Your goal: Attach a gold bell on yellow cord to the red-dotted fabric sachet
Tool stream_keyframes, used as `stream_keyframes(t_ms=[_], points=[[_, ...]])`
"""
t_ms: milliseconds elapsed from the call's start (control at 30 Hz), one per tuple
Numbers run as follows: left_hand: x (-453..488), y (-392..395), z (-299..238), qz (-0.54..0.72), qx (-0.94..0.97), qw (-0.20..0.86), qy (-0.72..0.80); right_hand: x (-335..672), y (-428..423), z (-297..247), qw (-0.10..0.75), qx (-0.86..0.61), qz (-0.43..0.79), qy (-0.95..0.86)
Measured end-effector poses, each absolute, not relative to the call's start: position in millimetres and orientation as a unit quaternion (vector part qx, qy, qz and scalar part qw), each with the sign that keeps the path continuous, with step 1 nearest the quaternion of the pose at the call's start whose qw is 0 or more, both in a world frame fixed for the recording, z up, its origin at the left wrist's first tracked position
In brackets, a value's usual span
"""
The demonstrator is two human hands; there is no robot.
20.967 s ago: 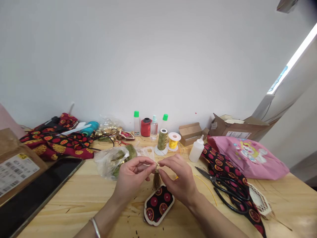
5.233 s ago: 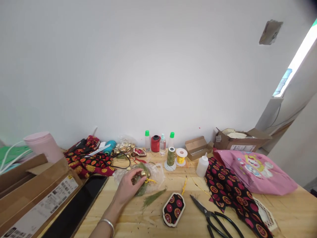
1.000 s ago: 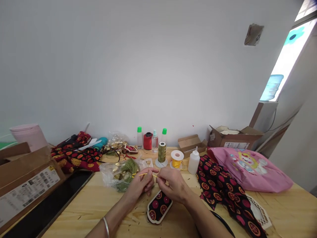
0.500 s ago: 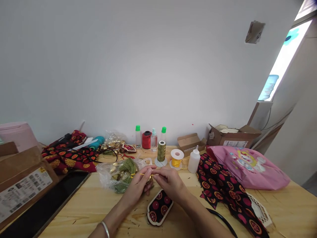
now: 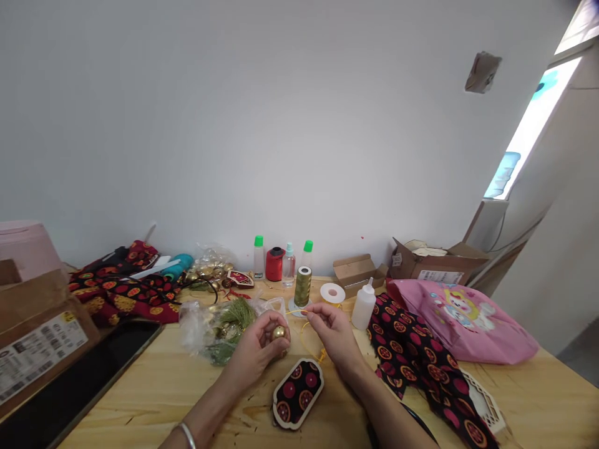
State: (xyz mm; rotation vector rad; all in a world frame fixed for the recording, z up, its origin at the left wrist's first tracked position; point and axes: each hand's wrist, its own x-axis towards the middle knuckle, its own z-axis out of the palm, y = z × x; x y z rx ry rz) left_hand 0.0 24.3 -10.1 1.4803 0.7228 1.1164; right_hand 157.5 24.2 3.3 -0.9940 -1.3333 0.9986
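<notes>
This is a small craft workshop set up against a plain white wall (image 5: 281, 125). The wooden desk (image 5: 154, 386) is crowded with sewing and trimming supplies: thread spools (image 5: 302, 287), a squeeze glue bottle (image 5: 364, 304), cut strips of red-and-black patterned fabric (image 5: 402, 349) and a fabric-covered ornament (image 5: 298, 393). Opened cardboard boxes (image 5: 435, 268) of stock sit at the back.

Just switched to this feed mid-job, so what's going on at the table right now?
A person is working with both hands at a cluttered wooden table. The left hand holds a small gold ball between its fingertips. The right hand pinches a thin yellow cord that loops down between the hands. A patterned fabric piece lies flat just in front of them, and a plastic bag of green tassels sits beside the left hand.
</notes>
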Motion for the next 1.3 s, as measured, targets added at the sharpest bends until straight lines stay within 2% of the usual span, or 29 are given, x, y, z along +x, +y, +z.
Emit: stream_keyframes(t_ms=[300,533,900,1133,1300], points=[[-2,19,-10,0.470,0.595,0.551,0.347,163,18,10,0.542,-0.411,0.297,-0.670],[0,18,-6,0.448,0.585,0.576,0.353,157,17,6,0.536,-0.386,0.322,-0.678],[-1,22,-5,0.408,0.648,0.547,0.339,156,21,-2,0.541,-0.361,0.362,-0.668],[-4,22,-6,0.439,0.624,0.536,0.363,158,19,4,0.489,-0.364,0.238,-0.756],[-4,23,-8,0.441,0.605,0.549,0.371,160,21,0,0.470,-0.385,0.210,-0.766]])
